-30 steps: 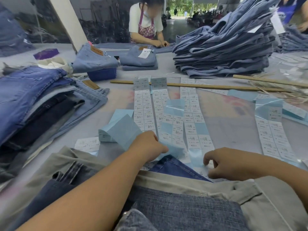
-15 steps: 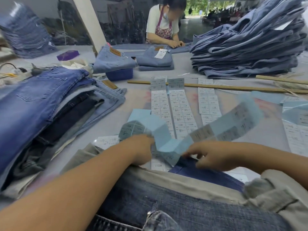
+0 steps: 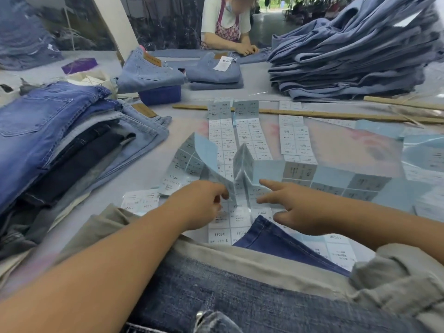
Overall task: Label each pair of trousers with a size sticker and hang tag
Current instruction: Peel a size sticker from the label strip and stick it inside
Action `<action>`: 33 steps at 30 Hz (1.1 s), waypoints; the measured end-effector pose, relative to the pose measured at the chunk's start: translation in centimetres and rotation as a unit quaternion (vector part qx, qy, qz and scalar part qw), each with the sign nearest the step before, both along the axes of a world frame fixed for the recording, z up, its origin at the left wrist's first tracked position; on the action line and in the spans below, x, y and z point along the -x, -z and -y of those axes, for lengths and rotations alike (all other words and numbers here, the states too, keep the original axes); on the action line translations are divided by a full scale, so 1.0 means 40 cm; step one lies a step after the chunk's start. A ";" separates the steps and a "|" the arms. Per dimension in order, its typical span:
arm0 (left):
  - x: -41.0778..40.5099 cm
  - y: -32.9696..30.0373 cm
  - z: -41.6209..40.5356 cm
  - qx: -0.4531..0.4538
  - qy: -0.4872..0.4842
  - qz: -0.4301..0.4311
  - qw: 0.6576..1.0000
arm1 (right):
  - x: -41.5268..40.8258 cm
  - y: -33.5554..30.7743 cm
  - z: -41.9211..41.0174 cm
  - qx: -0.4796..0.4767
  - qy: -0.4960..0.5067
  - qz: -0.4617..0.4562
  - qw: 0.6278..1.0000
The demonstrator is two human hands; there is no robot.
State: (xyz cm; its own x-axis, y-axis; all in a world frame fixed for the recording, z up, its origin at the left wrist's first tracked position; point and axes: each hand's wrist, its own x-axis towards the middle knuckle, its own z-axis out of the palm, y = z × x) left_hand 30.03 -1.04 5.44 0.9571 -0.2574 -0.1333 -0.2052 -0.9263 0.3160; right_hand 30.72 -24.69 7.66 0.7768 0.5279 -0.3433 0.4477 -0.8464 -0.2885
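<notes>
On the bench (image 3: 336,145), the trousers (image 3: 240,296) lie nearest me, below both hands. The folded sticker strip (image 3: 242,164) stands raised between them, beyond the waistband. My left hand (image 3: 201,207) pinches the strip's lower fold; my right hand (image 3: 295,210) is spread, forefinger extended, touching its right section. Risk: pulling sideways may tear the backing or peel several stickers at once, since only one hand grips.

Bare forearms, no sleeves visible
</notes>
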 end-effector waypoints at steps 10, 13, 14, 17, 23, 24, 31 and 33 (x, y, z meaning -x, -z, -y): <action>0.014 0.046 -0.011 -0.047 0.052 -0.046 0.996 | 0.025 0.014 0.003 -0.024 -0.066 -0.037 0.997; 0.012 0.047 -0.011 -0.042 0.035 -0.049 0.997 | 0.031 0.019 -0.002 -0.017 -0.098 -0.048 0.994; 0.011 0.047 -0.012 -0.036 0.030 -0.044 0.998 | 0.031 0.021 -0.002 -0.026 -0.097 -0.047 0.994; 0.009 0.047 -0.007 -0.029 0.028 -0.017 0.999 | 0.029 0.022 -0.003 -0.082 -0.062 -0.034 0.994; 0.011 0.053 0.007 -0.038 0.057 0.012 0.998 | 0.022 0.030 -0.008 -0.122 0.009 -0.052 0.991; 0.012 0.052 0.011 -0.045 0.067 0.009 0.997 | 0.021 0.032 -0.009 -0.123 0.021 -0.058 0.990; 0.017 0.039 0.039 -0.123 0.118 0.045 0.984 | 0.019 0.045 -0.012 -0.111 0.068 -0.129 0.983; 0.016 0.045 0.039 -0.106 0.107 0.037 0.988 | 0.017 0.047 -0.012 -0.108 0.075 -0.130 0.983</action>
State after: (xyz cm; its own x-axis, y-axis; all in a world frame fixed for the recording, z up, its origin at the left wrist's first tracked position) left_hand 29.39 -2.62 3.64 0.8926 -0.4293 -0.1379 -0.4192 -0.9027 0.0968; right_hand 30.03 -24.20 5.78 0.7523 0.4972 -0.4322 0.2106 -0.8031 -0.5573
